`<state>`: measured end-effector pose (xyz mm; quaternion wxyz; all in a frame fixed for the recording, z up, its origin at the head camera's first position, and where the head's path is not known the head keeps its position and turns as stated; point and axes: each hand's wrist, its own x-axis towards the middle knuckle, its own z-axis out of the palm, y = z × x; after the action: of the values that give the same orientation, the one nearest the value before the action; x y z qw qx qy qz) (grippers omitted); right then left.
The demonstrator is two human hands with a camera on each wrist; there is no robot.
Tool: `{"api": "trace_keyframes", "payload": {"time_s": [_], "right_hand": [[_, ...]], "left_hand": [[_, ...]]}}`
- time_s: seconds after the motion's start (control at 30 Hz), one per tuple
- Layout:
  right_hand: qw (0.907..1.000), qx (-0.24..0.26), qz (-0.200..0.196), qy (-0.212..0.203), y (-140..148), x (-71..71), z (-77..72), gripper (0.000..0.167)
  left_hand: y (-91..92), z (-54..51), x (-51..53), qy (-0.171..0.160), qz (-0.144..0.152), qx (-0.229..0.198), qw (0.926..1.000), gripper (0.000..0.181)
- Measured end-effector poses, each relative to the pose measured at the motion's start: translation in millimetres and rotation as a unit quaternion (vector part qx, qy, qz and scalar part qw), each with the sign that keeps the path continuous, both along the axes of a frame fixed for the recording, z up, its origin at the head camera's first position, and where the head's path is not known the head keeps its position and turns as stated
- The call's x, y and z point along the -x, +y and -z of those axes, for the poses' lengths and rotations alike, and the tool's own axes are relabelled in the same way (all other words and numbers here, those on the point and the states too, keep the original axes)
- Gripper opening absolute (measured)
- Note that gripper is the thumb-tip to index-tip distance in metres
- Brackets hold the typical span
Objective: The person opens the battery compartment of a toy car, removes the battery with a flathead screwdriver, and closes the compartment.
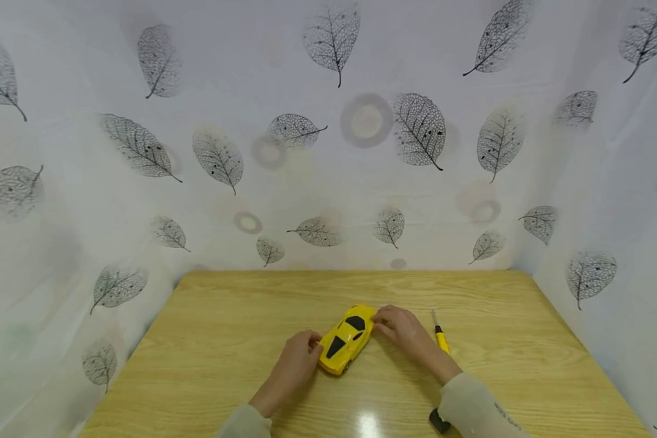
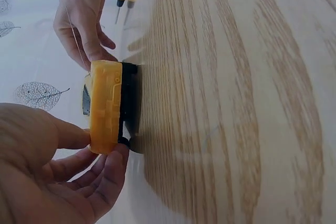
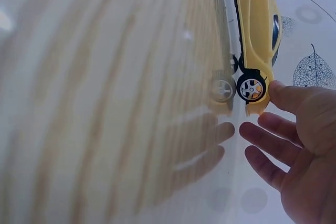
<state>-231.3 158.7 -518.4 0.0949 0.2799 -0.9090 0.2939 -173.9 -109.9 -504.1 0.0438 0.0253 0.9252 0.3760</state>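
Note:
A yellow toy car (image 1: 346, 342) with black windows stands on the wooden table, set at a slant between both hands. My left hand (image 1: 298, 359) grips its near left end; in the left wrist view the thumb and fingers (image 2: 113, 169) of that hand pinch a corner of the yellow body (image 2: 105, 108). At the far end, my right hand (image 1: 407, 331) holds the car with thumb and forefinger. The right wrist view has the thumb (image 3: 283, 95) against the body above a silver-spoked wheel (image 3: 251, 89), the other fingers loosely bent and spread below.
Just right of my right hand lies a screwdriver (image 1: 441, 339) with a yellow and black handle, its shaft pointing away. A black object (image 1: 439, 421) shows beside the right sleeve, partly hidden. Leaf-patterned curtains (image 1: 328, 182) rise at the back and both sides of the table (image 1: 241, 304).

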Motion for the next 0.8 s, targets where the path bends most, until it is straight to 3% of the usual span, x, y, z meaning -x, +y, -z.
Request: {"api": "trace_keyframes", "payload": {"time_s": [0.43, 0.8], "right_hand": [[1.0000, -0.002, -0.001, 0.006, 1, -5.5, -2.6, 0.005], [0.9994, 0.011, -0.005, -0.032, 3, -15.3, -11.2, 0.004]], "left_hand": [[-8.8, 1.1, 4.3, 0.019, -0.012, -0.033, 0.9992, 0.008], [-11.2, 1.4, 5.3, 0.038, -0.018, -0.052, 0.9977, 0.007]]}}
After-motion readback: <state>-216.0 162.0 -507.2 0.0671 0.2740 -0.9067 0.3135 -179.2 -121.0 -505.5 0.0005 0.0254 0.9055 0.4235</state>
